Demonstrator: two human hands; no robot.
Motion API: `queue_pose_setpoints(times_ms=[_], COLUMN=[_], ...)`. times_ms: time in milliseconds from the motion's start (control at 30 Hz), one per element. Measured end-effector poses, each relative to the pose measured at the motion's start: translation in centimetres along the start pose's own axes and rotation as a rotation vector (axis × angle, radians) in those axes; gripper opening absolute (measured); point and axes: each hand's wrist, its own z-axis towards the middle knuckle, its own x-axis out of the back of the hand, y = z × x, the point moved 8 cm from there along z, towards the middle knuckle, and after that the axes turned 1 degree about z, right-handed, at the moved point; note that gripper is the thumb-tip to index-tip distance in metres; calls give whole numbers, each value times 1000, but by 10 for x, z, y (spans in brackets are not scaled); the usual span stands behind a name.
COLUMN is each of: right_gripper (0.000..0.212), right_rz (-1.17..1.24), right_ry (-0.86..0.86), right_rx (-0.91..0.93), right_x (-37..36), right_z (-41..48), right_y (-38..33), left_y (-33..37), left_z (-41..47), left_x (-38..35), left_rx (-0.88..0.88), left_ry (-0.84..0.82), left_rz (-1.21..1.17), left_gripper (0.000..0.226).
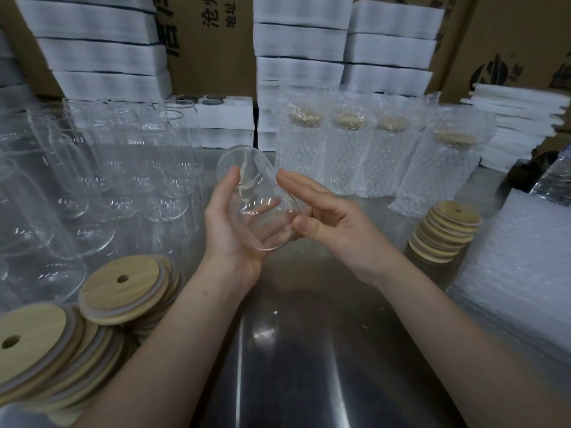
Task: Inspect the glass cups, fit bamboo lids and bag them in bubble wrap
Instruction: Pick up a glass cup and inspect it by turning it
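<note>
A clear glass cup (256,193) is held tilted above the steel table, its mouth toward me and its base pointing away. My left hand (230,227) cradles it from below and the left, fingers curled round its wall. My right hand (327,217) holds the right side, fingers nearly straight along the glass and the thumb at the rim. Loose bamboo lids (120,288) with straw holes lie heaped at the near left. A second stack of bamboo lids (445,231) stands at the right. Several lidded cups in bubble wrap bags (349,149) stand behind.
Several bare glass cups (102,180) crowd the left of the steel table (296,350). A pile of flat bubble wrap bags (522,267) lies at the right. White foam trays (102,57) and cardboard boxes (210,41) are stacked along the back.
</note>
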Motion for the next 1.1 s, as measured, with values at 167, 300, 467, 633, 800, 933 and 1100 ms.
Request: queue_pose_setpoints(times_ms=[167,300,467,633,800,933,1100], right_gripper=[57,68,73,74,79,79,75], right_rz=[-66,-92,-200,-374,-525,-570,-631], right_ry=[35,58,92,171,289,373,412], right_rx=[-6,19,83,168,227,258,287], right_x=[3,0,-2,-2,-6,-9,-12], right_z=[-1,-1,-3,-6,-11,-13,-14], right_y=[0,-2,-4,-12,-17,-21,-27], left_y=[0,-2,-4,-6,-13,-20,-24], left_z=[-2,-3,-5,-7,-9,-10,-13], left_x=[2,4,-1,-4,-10,-16,-25], left_rx=[4,27,41,44,73,121,142], left_ry=[37,81,97,94,44,4,-90], left_rz=[-32,-44,-117,-150,-160,-198,-189], left_gripper=[77,78,87,90,73,70,73])
